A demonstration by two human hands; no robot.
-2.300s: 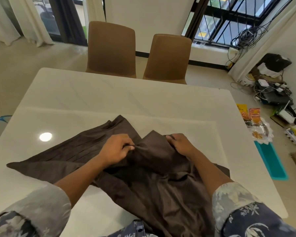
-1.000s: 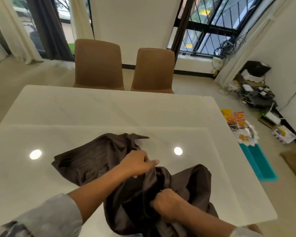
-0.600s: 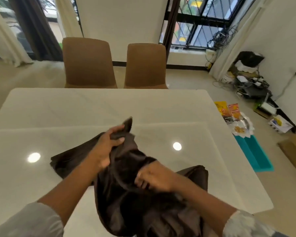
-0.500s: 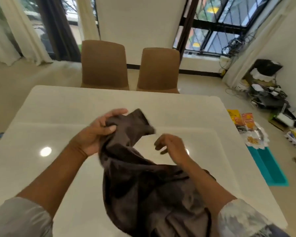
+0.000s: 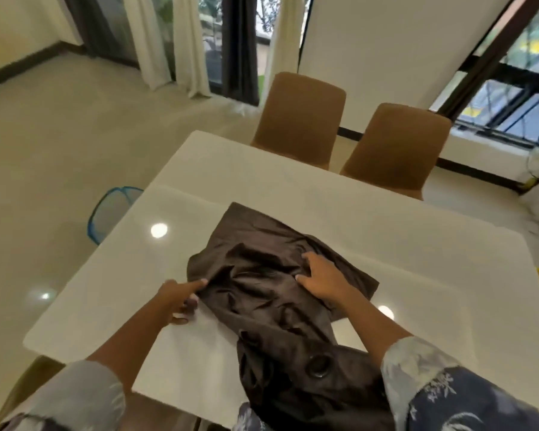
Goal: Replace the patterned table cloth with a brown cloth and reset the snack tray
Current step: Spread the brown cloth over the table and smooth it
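Half a second ago the brown cloth (image 5: 271,275) was lifted in a bunch between both hands; it now lies dropped back on the white table (image 5: 402,231), and the view has swung left, so that a blue-rimmed basket (image 5: 112,209) on the floor shows left of the table and most of the snack packets on the right have gone out of sight. Taking the table as the landmark and going from its left: the left hand (image 5: 178,298) rests at the left edge of the cloth heap, forefinger stretched onto the fabric and the other fingers curled under; whether it has a fold pinched cannot be told from here. The cloth sits crumpled in the near middle of the table, one flat corner pointing toward the far side and its tail hanging off the near edge against the person, a round eyelet showing there. The right hand (image 5: 321,278) lies spread and flat on top of the heap, pressing it down, gripping nothing. Beyond the table's far side stand two tan chairs (image 5: 299,119). The patterned cloth is nowhere on the table, so the step in hand appears to be spreading the brown one. The next move likely calls for finding two corners or one hem, taking one in each hand, and drawing them apart toward the table's left and right edges, then pulling the hanging tail up and smoothing it.
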